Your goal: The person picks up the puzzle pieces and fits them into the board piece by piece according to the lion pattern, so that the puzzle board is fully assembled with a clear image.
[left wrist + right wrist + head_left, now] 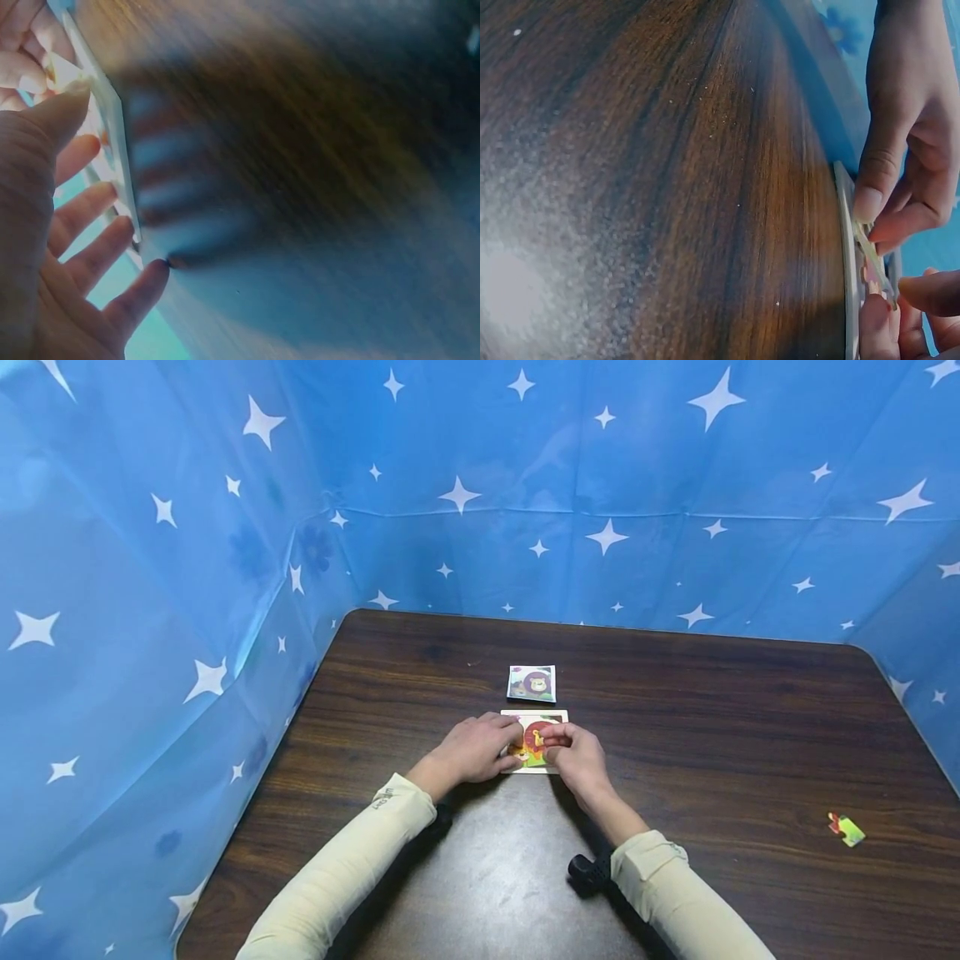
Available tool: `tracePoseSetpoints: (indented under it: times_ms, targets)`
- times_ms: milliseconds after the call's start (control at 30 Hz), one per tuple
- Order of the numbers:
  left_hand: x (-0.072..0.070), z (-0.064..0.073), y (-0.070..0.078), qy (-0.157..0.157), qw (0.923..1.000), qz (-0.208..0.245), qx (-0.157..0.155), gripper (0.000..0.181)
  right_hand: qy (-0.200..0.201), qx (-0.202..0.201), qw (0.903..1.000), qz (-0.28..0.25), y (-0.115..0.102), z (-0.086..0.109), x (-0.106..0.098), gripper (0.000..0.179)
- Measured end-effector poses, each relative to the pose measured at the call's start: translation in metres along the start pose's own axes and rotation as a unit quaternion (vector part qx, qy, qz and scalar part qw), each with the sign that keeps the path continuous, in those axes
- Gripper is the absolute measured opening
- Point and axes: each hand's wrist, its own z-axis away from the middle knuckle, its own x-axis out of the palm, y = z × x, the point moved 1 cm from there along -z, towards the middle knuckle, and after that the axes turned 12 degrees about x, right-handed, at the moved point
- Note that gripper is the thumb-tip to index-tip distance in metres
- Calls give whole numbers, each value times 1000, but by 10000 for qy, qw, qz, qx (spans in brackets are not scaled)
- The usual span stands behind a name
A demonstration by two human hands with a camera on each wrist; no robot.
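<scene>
A lion jigsaw puzzle (pixel 535 758) in a white-edged tray (pixel 531 713) lies flat on the table, partly covered by both hands. My left hand (pixel 474 748) rests over its left side. In the left wrist view its fingers (pixel 82 214) are spread, several tips at the tray's edge. The right hand (pixel 579 762) pinches a small puzzle piece (pixel 876 261) between thumb and fingertips. That piece is tilted above the tray, its other end by the left thumb. Its printed face is hard to make out.
Beyond the tray lies a square picture card (pixel 532 683) with a lion on it. A loose yellow-green and red puzzle piece (pixel 847 830) lies far to the right on the dark wooden table (pixel 720 727). Blue star-patterned cloth (pixel 570 468) hangs around the table.
</scene>
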Motion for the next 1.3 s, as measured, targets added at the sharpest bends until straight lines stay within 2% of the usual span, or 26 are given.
tracePoseSetpoints:
  times_ms: [333, 600, 833, 1033, 1300]
  targets:
    - [2, 2, -2, -86, 9999, -36, 47, 36, 208, -110, 9995, 214, -2, 1, -4, 25]
    - [4, 2, -3, -194, 9997, 119, 75, 42, 280, -41, 9991, 314, -4, 2, -6, 19]
    - [3, 0, -2, -347, 9993, 144, -71, 43, 317, -84, 9990, 313, -6, 0, -8, 18]
    - [3, -7, 4, -319, 9992, 50, -221, 41, 332, -77, 9994, 95, -7, -2, -16, 19]
    - [5, -12, 7, -308, 9988, -85, -373, 35, 385, 56, 9992, -33, -8, -3, -36, 22]
